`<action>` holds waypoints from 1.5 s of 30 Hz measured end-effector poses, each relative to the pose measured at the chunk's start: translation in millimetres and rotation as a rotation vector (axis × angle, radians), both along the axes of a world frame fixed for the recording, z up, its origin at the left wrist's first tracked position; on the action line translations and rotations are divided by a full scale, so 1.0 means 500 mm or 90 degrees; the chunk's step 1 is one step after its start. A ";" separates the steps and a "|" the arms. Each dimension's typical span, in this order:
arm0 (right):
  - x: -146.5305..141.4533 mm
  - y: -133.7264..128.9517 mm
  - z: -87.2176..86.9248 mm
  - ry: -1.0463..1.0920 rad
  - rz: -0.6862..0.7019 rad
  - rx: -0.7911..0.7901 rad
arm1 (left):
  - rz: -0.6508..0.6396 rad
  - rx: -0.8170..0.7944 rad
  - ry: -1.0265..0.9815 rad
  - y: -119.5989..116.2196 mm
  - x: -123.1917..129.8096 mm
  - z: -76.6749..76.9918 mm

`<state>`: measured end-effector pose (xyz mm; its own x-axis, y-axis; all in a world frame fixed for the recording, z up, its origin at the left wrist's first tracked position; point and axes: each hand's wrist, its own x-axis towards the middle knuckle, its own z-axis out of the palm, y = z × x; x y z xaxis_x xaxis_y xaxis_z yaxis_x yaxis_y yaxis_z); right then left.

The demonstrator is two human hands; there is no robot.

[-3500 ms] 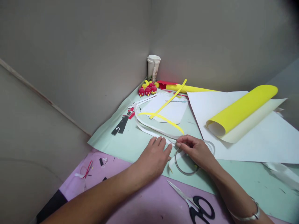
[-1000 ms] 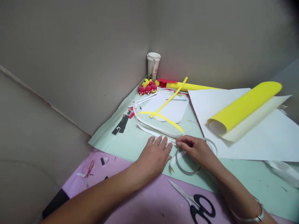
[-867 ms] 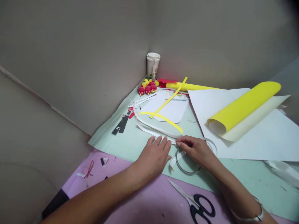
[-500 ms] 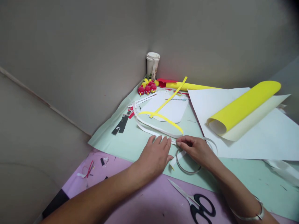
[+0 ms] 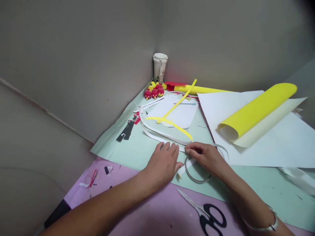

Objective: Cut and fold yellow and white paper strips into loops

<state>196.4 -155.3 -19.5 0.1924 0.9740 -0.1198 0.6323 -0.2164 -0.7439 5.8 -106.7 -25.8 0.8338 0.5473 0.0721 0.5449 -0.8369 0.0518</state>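
My left hand [image 5: 163, 162] lies palm down on the pale green sheet, its fingers stretched over a white paper strip [image 5: 152, 135] and pressing it flat. Just to its right, my right hand [image 5: 206, 156] pinches the strip between thumb and fingertips. The strip's far part curves away to the left, and a yellow strip end [image 5: 178, 126] arches above it. A grey ring-like coil [image 5: 194, 179] hangs below my right hand, beside a loose white strip piece [image 5: 183, 168]. Scissors [image 5: 203, 209] with black handles lie nearer to me.
Behind sit small red and yellow ball figures [image 5: 154, 93] and a lidded cup [image 5: 159, 67]. A yellow paper roll [image 5: 258, 113] rests on white sheets [image 5: 283, 144] at right. Black scraps [image 5: 125, 131] lie left. A yellow strip [image 5: 177, 103] crosses a white card [image 5: 183, 114].
Both hands keep their places on the strip with barely any movement. The view has shifted very slightly.
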 end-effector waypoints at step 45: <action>0.018 -0.013 0.051 -0.056 0.013 -0.021 | -0.023 0.020 -0.020 0.006 0.007 0.005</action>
<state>205.3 -161.6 5.9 0.1835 0.9736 -0.1359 0.6990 -0.2264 -0.6783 9.2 -103.8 -23.2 0.8497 0.5144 0.1156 0.5132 -0.8572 0.0415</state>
